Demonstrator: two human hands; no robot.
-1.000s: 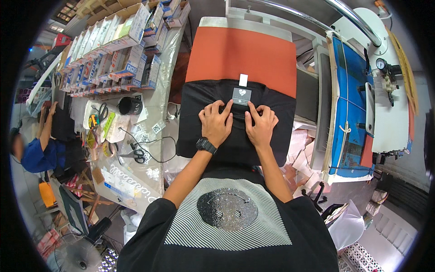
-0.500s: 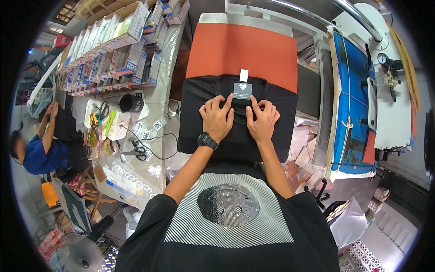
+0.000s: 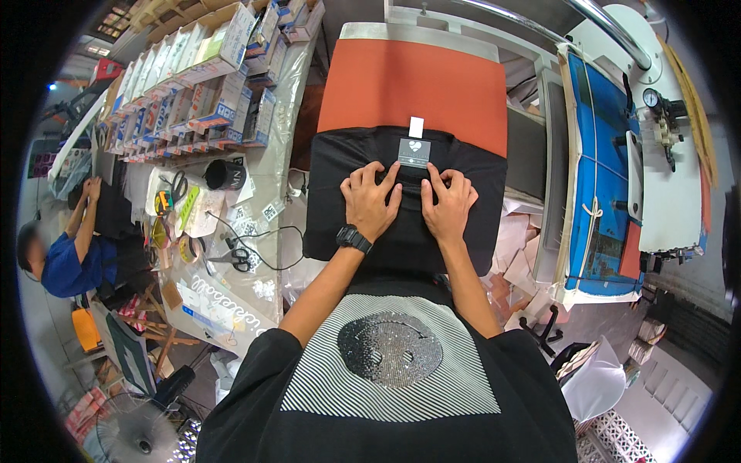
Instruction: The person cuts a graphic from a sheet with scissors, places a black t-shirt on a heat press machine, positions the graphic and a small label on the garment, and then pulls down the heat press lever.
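A black T-shirt point(image 3: 330, 220) lies spread over an orange-red pad point(image 3: 411, 85), its neckline toward the far side. A white neck tag point(image 3: 417, 126) sticks up from the collar. Just below it is a small clear film point(image 3: 414, 147) with a pale heart-shaped print. My left hand point(image 3: 370, 202) rests on the shirt with its index fingertip at the film's lower left corner. At the lower right corner is the index fingertip of my right hand point(image 3: 448, 204). Both thumbs stand apart from the fingers, and the other fingers are bent loosely on the fabric.
A heat press with a blue padded part point(image 3: 602, 177) and a pressure gauge point(image 3: 652, 98) stands at right. On the left table are scissors point(image 3: 241, 258), a black mug point(image 3: 224, 175), a cable and stacked cardboard bins point(image 3: 208, 62). Another person point(image 3: 73, 258) works at far left.
My hands stay at the film's lower corners with hardly any movement. The person at far left has shifted their hands slightly.
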